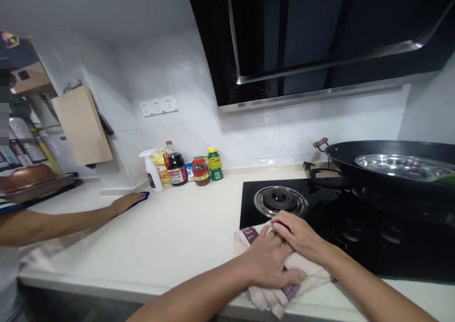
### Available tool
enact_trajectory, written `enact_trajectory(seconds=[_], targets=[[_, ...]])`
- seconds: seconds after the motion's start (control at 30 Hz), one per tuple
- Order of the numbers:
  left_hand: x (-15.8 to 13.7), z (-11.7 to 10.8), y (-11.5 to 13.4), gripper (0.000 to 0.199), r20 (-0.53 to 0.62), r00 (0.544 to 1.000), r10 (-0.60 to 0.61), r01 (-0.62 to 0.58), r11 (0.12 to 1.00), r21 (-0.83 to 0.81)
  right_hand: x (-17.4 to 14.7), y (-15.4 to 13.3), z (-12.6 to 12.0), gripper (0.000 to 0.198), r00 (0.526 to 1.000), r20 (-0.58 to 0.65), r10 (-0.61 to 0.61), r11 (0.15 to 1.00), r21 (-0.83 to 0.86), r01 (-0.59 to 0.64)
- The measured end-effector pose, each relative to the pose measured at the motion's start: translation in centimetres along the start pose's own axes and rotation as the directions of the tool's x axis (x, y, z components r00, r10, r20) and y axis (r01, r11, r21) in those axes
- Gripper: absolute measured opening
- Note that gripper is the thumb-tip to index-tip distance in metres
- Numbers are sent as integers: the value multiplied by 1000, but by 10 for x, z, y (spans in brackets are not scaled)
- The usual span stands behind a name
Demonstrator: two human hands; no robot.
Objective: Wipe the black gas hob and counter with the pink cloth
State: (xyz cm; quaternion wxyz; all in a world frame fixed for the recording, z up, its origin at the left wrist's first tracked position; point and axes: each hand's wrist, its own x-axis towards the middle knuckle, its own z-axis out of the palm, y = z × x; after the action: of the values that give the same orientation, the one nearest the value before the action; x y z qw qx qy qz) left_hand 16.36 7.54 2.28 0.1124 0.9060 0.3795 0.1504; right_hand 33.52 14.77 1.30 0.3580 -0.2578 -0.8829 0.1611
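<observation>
A pale pink cloth [259, 297] with purple patches lies bunched over the stove's front left corner and the counter. My left hand [268, 261] rests palm down on it, its fingers spread and the thumb stretched to the right. Right beside it, my right hand [298, 236] has its fingers bent over the cloth's far edge, close to the left fingertips. Part of the right fingers is hidden. The black glass stove [249, 194] extends from beneath the cloth, and its left burner [280, 198] is just beyond my hands.
On the right burner stands a large black wok [341, 163] holding a shiny metal lid or dish [394, 163]. A white spray bottle [152, 170], sauce bottle [176, 165], red-lidded jar [201, 172] and green bottle [214, 163] line the wall. At left, another person's hand [128, 202] presses a blue cloth [144, 197]. The range hood [302, 37] hangs overhead.
</observation>
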Motion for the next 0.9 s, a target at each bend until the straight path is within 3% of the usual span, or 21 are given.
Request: enact_trajectory(seconds=[0.07,0.17,0.27,0.37,0.5,0.6,0.73,0.9], targets=[[0,2,-2,62,-115,993,34,-47,992,-114,-1,-1,2,38,998,32,49,999,-3,-49],[-4,2,-7,28,-278,958,-70,-17,954,-300,-5,-2,5,41,997,33,75,996,-55,-73],[-15,-8,-17,30,-347,924,-160,29,935,-354,-12,-12,2,41,993,60,98,990,-110,-91],[-27,-28,-35,28,-377,894,-241,89,922,-378,-18,-31,-5,51,969,199,148,982,-145,-120],[-36,-63,-71,42,-438,815,-379,192,890,-414,-20,-60,-3,69,887,433,161,983,-155,-103],[-41,-78,-100,40,-476,752,-456,251,866,-433,-11,-71,9,80,827,538,164,980,-182,-76],[-50,-68,-123,36,-490,722,-489,294,858,-422,16,-64,29,83,796,596,107,986,-168,-7],[-54,-49,-127,37,-510,746,-429,252,890,-379,74,-34,56,69,809,588,-6,976,-174,133]])
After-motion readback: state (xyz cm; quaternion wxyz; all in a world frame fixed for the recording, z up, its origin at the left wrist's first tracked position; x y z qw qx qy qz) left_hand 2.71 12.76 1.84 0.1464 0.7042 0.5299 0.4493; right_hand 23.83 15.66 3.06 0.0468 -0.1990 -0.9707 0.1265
